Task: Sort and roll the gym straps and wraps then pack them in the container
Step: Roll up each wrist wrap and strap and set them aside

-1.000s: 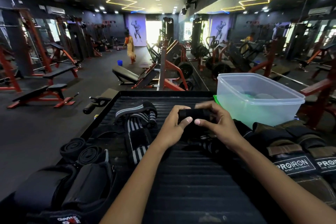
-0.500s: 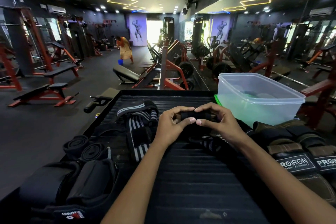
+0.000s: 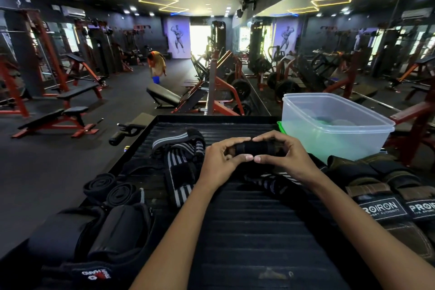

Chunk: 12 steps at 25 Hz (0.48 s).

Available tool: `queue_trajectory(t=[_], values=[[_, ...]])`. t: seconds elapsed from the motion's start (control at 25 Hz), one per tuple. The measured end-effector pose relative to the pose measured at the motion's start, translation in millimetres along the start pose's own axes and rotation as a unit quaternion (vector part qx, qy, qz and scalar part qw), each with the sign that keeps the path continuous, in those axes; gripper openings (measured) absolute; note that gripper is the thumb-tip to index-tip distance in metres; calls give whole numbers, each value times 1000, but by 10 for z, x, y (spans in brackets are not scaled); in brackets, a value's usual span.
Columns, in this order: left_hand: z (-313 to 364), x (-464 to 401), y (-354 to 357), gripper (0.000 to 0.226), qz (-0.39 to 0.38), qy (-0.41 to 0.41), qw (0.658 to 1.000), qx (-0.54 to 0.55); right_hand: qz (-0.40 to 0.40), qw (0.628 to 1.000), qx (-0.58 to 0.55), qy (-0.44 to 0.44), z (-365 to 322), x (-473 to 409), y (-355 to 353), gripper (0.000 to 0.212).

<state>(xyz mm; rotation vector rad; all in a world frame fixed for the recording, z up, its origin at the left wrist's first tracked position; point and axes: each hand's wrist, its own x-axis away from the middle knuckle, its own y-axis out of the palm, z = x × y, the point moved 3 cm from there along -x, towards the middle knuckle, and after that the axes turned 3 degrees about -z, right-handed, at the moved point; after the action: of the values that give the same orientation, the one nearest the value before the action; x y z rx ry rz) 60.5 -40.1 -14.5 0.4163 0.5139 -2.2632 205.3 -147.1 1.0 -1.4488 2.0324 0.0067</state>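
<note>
while the left hand and right hand each pinch an end of the black wrap roll, its long axis running nine-to-three above the tabletop, the container sits at two o'clock, nearer the right hand.

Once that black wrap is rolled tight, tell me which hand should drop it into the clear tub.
Probably the right hand. Both hands grip the black wrap, but the clear tub stands on the right, just beyond the right hand's knuckles. The left hand would have to cross over the right to reach it.
</note>
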Motion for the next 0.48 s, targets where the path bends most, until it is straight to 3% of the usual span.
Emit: queue_trajectory(t=[0.2, 0.48], values=[[-36, 10, 50, 50, -33, 48, 998, -8, 42, 999, -12, 0, 13, -6, -51, 37], [-31, 13, 31, 38, -17, 50, 997, -48, -27, 1000, -4, 14, 21, -11, -56, 43]])
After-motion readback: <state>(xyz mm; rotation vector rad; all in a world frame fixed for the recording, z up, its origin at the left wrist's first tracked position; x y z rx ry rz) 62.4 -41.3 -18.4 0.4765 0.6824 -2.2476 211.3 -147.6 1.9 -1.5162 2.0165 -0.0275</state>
